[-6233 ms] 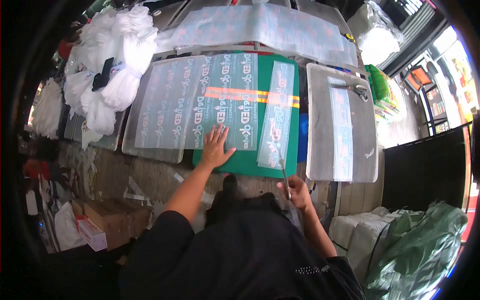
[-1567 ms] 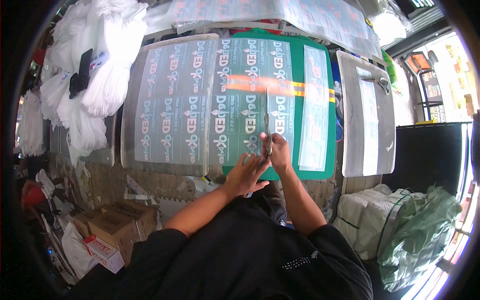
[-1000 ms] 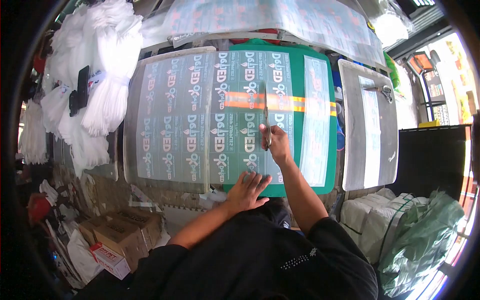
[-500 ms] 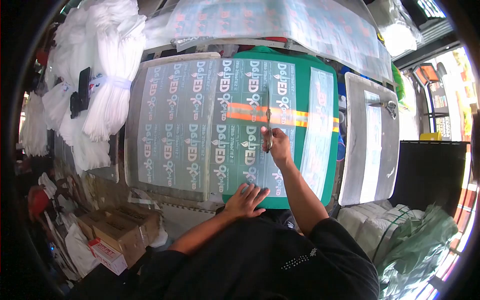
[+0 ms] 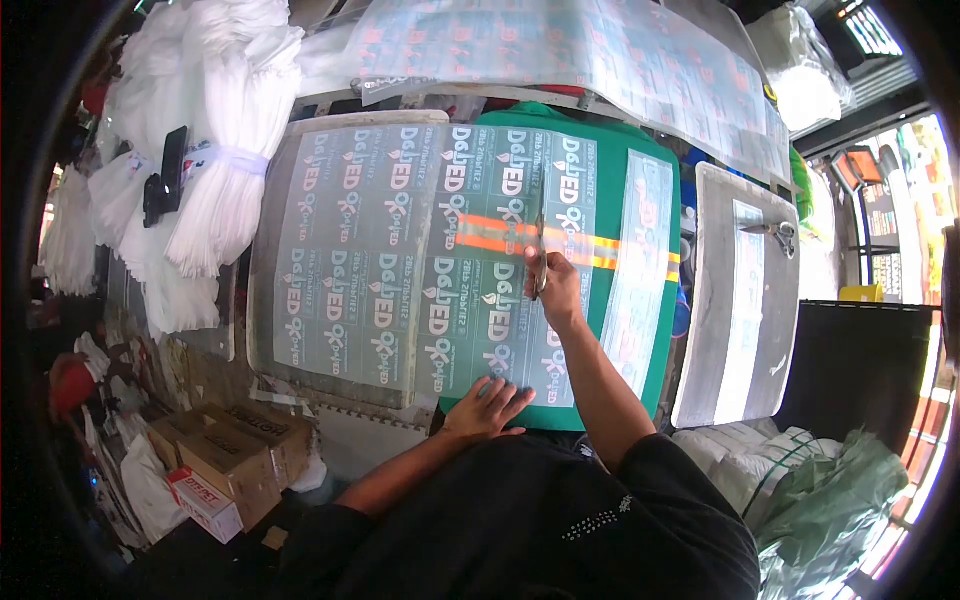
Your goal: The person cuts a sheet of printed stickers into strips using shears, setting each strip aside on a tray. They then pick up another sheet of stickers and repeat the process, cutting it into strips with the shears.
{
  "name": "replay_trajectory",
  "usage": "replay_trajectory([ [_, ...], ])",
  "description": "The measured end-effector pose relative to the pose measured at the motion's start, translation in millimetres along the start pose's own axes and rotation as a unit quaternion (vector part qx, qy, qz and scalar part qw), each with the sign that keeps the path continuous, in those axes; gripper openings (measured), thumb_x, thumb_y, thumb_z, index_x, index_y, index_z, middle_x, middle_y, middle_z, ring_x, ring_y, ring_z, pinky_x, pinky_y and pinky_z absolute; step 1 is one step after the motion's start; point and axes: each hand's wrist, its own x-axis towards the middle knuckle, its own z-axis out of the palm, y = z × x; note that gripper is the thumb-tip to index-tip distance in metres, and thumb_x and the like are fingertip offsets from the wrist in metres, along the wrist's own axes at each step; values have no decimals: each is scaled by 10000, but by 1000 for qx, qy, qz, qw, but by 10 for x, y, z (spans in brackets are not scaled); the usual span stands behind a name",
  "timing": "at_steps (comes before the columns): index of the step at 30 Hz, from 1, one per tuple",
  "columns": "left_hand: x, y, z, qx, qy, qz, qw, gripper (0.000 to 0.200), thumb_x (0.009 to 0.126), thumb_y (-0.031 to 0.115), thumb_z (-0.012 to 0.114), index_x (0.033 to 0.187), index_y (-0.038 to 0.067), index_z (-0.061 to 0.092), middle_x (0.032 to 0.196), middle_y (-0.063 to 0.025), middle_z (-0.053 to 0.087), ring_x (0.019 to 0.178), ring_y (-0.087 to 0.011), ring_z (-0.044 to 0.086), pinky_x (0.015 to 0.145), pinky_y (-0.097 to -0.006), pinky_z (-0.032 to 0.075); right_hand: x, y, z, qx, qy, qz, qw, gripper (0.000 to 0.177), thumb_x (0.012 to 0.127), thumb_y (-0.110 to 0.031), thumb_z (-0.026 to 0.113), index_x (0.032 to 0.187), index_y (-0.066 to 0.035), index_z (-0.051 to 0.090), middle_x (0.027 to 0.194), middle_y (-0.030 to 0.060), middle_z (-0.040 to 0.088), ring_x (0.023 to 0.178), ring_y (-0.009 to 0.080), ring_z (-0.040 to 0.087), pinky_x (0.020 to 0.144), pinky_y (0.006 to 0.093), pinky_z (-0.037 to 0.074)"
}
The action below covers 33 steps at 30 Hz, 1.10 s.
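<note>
Currently you are cutting printed sheet point(image 5: 400, 260), lying flat on green cloth point(image 5: 655, 360). Right hand point(image 5: 558, 290) is closing fingers around scissors point(image 5: 540, 262), roughly mid-sheet. Left hand point(image 5: 488, 405) is pinning near edge, fingers spread. Far half apparently remaining uncut.

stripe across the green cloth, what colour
Orange stripe, edged in yellow; head view.

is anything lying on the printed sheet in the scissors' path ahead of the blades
Nothing visible does. The right hand holds the scissors on the printed sheet, and beyond the blades the sheet lies bare to its far edge. The left hand presses flat on the near edge, behind the scissors.
</note>
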Motion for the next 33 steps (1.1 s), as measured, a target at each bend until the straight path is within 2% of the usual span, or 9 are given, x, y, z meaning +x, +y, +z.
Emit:
replay_trajectory([
  [5,2,5,-33,-25,-4,-8,1000,676,915,593,519,1417,142,491,1223,-108,462,1183,-274,431,1037,-469,375,51,-59,-8,-9,-2,-1,1000,490,871,-479,722,863,-14,567,615,28,545,514,119,525,488,262,412],
  [7,6,-2,-33,-27,-3,-7,1000,673,920,591,514,1419,140,490,1223,-108,464,1182,-276,432,1037,-470,376,93,-69,-10,-9,-9,6,1000,551,871,-496,715,916,35,575,628,39,560,530,114,549,483,266,426],
  [13,0,3,-36,-19,3,-8,1000,662,934,589,490,1427,148,488,1220,-106,473,1184,-273,434,1039,-469,379,179,-156,1,-46,1,-20,999,534,882,-473,711,904,43,576,604,34,537,513,118,533,474,269,418],
  [17,12,1,-59,-27,2,-10,1000,656,941,588,479,1429,150,486,1220,-106,474,1186,-273,434,1045,-466,377,227,-176,34,-13,-3,-14,1000,539,877,-469,718,903,52,585,615,34,540,511,113,529,471,269,416],
  [19,18,-1,-64,-28,-1,-11,1000,656,941,588,479,1428,149,486,1221,-107,474,1187,-273,433,1046,-466,376,209,-255,58,5,-10,-45,999,541,874,-463,725,905,60,591,628,34,544,505,109,524,466,266,415],
  [26,11,5,-54,-27,-3,-15,1000,662,940,588,481,1437,151,476,1222,-107,473,1197,-273,427,1055,-463,368,397,-197,35,16,-2,-4,1000,536,857,-460,745,916,52,597,639,37,553,507,106,530,458,255,409],
  [28,14,2,-49,-27,-2,-17,999,663,940,588,481,1439,151,473,1222,-108,472,1197,-273,426,1058,-462,365,458,-189,25,13,-3,-1,1000,488,874,-460,725,868,3,570,628,32,535,525,125,530,484,273,411],
  [31,-3,5,-30,-27,-3,-14,1000,665,941,589,478,1442,151,469,1225,-108,470,1202,-275,422,1063,-463,358,554,-181,4,-27,-17,-17,999,468,880,-455,720,818,-20,557,625,34,538,516,128,528,479,273,406],
  [33,-9,9,-6,-29,-16,-19,999,660,920,603,525,1440,201,466,1228,-95,437,1215,-279,394,1052,-496,369,600,-176,19,-23,-11,-25,999,516,867,-478,726,832,14,576,620,43,551,511,124,535,468,272,409],
])
